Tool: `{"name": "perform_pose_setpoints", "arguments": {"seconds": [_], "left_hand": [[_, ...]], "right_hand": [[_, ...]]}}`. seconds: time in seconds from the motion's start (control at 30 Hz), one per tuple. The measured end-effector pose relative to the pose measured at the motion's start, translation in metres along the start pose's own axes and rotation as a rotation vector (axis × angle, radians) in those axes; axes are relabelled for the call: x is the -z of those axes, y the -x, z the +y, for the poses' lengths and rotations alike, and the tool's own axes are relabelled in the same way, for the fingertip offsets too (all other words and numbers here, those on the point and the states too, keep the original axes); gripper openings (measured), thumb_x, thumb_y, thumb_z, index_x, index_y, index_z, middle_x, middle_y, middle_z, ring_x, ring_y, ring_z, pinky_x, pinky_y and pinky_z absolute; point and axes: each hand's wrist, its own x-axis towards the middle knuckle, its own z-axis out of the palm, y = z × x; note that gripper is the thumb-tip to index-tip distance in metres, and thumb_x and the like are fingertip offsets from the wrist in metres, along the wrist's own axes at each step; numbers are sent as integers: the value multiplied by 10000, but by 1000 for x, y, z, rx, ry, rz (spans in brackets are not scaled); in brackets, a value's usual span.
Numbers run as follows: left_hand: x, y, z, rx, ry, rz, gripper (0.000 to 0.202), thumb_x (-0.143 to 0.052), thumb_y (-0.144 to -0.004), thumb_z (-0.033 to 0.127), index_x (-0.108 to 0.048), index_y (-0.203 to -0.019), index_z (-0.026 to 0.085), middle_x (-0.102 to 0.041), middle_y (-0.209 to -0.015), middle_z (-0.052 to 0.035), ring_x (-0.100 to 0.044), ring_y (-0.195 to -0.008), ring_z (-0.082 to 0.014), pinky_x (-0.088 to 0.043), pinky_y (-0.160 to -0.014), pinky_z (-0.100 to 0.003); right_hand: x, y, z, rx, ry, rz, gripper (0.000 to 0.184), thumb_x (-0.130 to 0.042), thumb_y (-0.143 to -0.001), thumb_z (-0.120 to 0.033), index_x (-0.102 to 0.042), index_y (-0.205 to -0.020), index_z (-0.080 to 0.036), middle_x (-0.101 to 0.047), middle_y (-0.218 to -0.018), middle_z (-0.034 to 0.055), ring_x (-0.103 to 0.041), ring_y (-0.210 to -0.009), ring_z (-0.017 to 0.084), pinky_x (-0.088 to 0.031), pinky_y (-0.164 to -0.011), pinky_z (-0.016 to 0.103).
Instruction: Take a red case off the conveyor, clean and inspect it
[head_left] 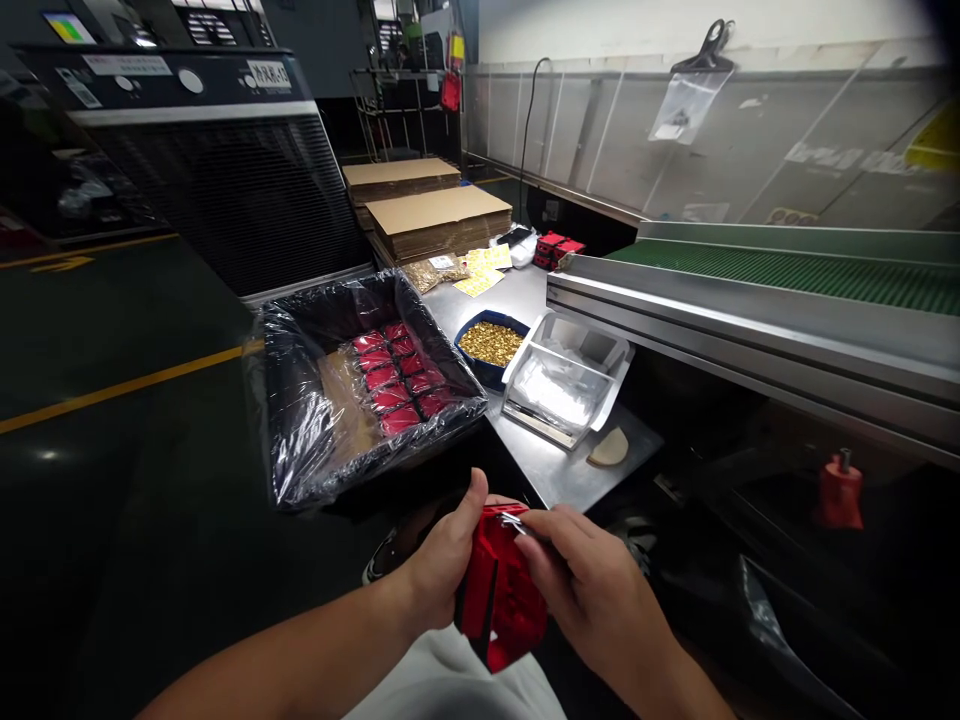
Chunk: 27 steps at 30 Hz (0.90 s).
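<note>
Above my lap, my left hand [448, 560] is wrapped round a glossy red plastic part [514, 605] with a dark slot along it, thumb up at its far edge. My right hand [592, 580] is closed in a pinch at the part's top right. Between its thumb and forefinger is a small shiny metal piece [513, 522], touching or very near the red surface; its exact kind is too small to make out. Beyond my hands, a dark blue bowl [491, 375] holds many small brass-coloured pieces. Beside it a clear divided tray [555, 395] contains clear plastic bags.
At left stands a black crate [300, 470] lined with clear film, holding rows of red parts. Flat cardboard [442, 215] is stacked behind. More red parts [556, 250] sit near the green conveyor [780, 270] on the right. A pale rounded piece [609, 447] lies on the metal table [577, 485].
</note>
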Motion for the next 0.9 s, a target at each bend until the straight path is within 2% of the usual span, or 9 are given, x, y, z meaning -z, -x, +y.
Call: {"name": "perform_pose_setpoints", "arguments": {"seconds": [0.13,0.23,0.33,0.57,0.7,0.8,0.9], "left_hand": [[-2,0,1,106,69,-22,707,-345,-875,760,-639,-931,119,-651,-780,-108,-636,-687,-203,-514,-676,-288],[0,-1,1,165,164,-41,689,-365,-878,754,-618,-808,116,-625,-700,-72,-602,-613,-151,-495,-640,-240],[1,-2,0,187,200,-92,674,-389,-872,756,-609,-788,124,-617,-668,-58,-595,-602,-140,-482,-638,-227],[-3,2,2,222,166,-115,712,-310,-886,762,-603,-740,130,-664,-692,-106,-598,-571,-154,-481,-624,-231],[-6,1,1,221,140,-137,730,-284,-881,773,-603,-719,136,-692,-732,-119,-637,-602,-190,-509,-634,-265],[-6,-1,0,228,139,-178,730,-302,-879,772,-608,-718,129,-698,-733,-124,-649,-617,-181,-519,-655,-252],[-5,-1,0,236,148,-218,762,-303,-870,785,-633,-765,107,-703,-766,-149,-665,-673,-189,-523,-686,-249]], "right_hand": [[2,5,5,71,115,39,293,-586,-898,-237,-571,-1190,-252,-678,-967,24,-652,-806,115,-567,-692,237],[1,5,2,189,278,91,320,-592,-884,-192,-583,-1204,-198,-679,-949,63,-646,-781,148,-575,-639,273],[-2,2,-2,284,374,166,328,-604,-868,-157,-598,-1196,-153,-685,-921,86,-640,-761,170,-584,-636,309],[-6,1,1,345,417,153,347,-606,-859,-117,-594,-1206,-119,-687,-929,101,-629,-773,182,-585,-672,333],[-4,0,1,360,437,123,342,-607,-851,-97,-594,-1193,-114,-684,-931,101,-624,-770,187,-574,-646,337],[0,-1,1,393,430,90,310,-584,-860,-92,-594,-1171,-93,-678,-882,103,-612,-721,181,-549,-590,332],[6,1,4,435,428,144,334,-585,-855,-82,-580,-1189,-89,-690,-913,111,-624,-740,181,-554,-604,329]]}}
